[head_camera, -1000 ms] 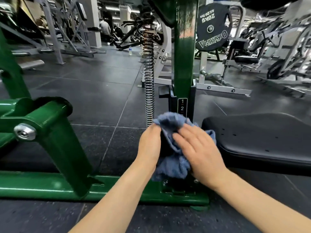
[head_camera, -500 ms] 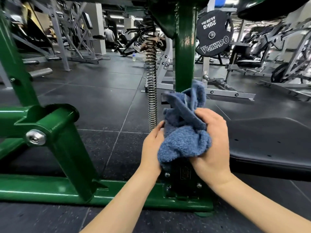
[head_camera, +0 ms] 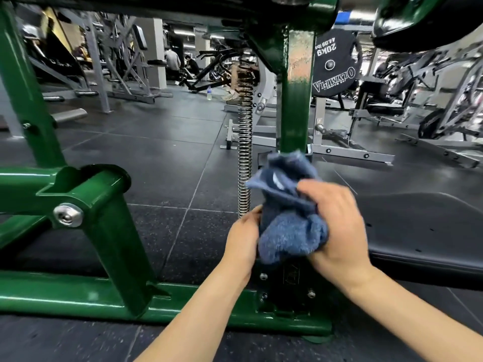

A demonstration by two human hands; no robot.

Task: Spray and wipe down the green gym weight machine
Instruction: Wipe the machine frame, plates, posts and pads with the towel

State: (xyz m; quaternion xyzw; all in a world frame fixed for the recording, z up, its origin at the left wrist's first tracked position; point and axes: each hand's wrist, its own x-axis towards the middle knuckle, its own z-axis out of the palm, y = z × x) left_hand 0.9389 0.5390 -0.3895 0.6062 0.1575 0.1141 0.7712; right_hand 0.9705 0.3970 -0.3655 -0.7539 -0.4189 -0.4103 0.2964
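Both bare arms reach in low. The right hand point(head_camera: 337, 226) grips a bunched blue cloth point(head_camera: 287, 212); the left hand point(head_camera: 244, 239) cups its side, fingers hidden. Behind rises the green machine's upright post point(head_camera: 294, 118), then a coil spring point(head_camera: 245, 152).

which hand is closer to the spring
Left. The left hand sits just below the bottom end of the spring, almost touching it. The right hand is further right, gripping the cloth, which lies between it and the spring.
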